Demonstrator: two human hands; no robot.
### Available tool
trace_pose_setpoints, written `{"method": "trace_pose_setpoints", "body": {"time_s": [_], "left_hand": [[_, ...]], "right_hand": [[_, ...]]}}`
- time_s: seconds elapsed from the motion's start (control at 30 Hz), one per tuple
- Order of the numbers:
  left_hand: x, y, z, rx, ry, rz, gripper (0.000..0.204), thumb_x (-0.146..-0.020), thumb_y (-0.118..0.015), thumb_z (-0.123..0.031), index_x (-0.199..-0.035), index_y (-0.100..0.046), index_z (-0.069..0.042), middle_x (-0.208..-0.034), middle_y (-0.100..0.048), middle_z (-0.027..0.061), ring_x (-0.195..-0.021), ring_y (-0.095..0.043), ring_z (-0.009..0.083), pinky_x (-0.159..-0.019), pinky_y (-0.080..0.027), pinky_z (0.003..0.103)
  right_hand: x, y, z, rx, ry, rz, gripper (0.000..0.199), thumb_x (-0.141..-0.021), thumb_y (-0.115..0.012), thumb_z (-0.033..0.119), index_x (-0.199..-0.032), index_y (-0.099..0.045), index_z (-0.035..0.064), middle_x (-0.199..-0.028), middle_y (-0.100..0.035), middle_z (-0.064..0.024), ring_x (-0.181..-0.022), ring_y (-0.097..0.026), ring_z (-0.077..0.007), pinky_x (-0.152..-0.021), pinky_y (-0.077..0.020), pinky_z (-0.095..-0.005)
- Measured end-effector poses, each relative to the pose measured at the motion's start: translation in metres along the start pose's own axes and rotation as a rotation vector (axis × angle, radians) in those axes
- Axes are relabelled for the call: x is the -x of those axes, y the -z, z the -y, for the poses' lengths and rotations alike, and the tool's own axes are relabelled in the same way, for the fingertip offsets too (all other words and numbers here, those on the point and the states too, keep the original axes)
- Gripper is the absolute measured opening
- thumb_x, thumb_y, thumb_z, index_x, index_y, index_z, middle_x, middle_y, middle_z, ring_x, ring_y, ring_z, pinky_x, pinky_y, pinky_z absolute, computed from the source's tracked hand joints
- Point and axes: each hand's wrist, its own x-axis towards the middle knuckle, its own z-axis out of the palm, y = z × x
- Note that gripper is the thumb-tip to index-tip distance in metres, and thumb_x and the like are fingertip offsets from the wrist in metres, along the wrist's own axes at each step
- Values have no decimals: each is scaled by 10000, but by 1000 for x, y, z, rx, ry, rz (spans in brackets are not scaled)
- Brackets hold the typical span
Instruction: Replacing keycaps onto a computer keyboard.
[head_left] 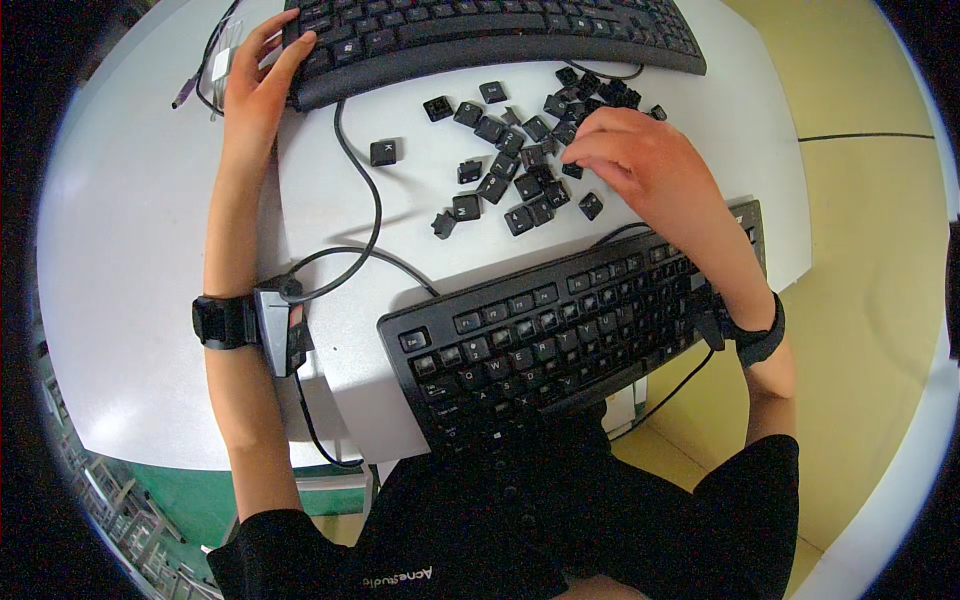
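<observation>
My left hand (262, 82) grips the left end of a black keyboard (420, 75) at the far side of the table, thumb and fingers at its edge. My right hand (640, 150) is over a scattered heap of loose black keycaps (505, 165). Its fingers are curled together and pointing left; whatever they pinch, if anything, is hidden. One keycap (383, 152) lies apart, left of the heap. Closer to me, below the heap, a second black keyboard (560, 330) sits tilted at the table's near edge, its right part under my right forearm.
A strapped device (280, 325) is on my left wrist, and a black band (757, 335) circles the right one. Black cable (375, 200) loops between the keyboards. A cable with a purple plug (183, 93) lies at the far left of the white table (130, 260).
</observation>
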Motion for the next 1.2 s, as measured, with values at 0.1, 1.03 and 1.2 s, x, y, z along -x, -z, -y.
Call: {"method": "trace_pose_setpoints", "body": {"time_s": [0.1, 1.03, 1.2], "left_hand": [[-1, 1, 1, 21, 8, 11, 364, -863, -591, -231, -1210, -560, -126, -1150, -540, 95, -1079, -500, 174, -926, -377, 284], [2, 3, -3, 7, 23, 27, 369, -864, -601, -249, -1213, -556, -138, -1138, -543, 106, -1061, -512, 177, -912, -398, 281], [2, 2, -1, 19, 39, -3, 366, -863, -603, -242, -1214, -557, -148, -1144, -544, 106, -1054, -518, 182, -909, -401, 288]], "right_hand": [[-5, 0, 9, -34, 105, 20, 149, -768, -554, 94, -899, -623, 108, -857, -572, -43, -854, -577, -254, -728, -486, -368], [-9, -3, 9, 155, 165, 31, 204, -702, -681, 123, -881, -586, 94, -881, -581, -19, -882, -540, -212, -794, -426, -325], [-8, -9, 6, 38, 184, -46, 144, -712, -646, 152, -832, -586, 101, -805, -565, -28, -840, -544, -228, -747, -445, -355]]}}
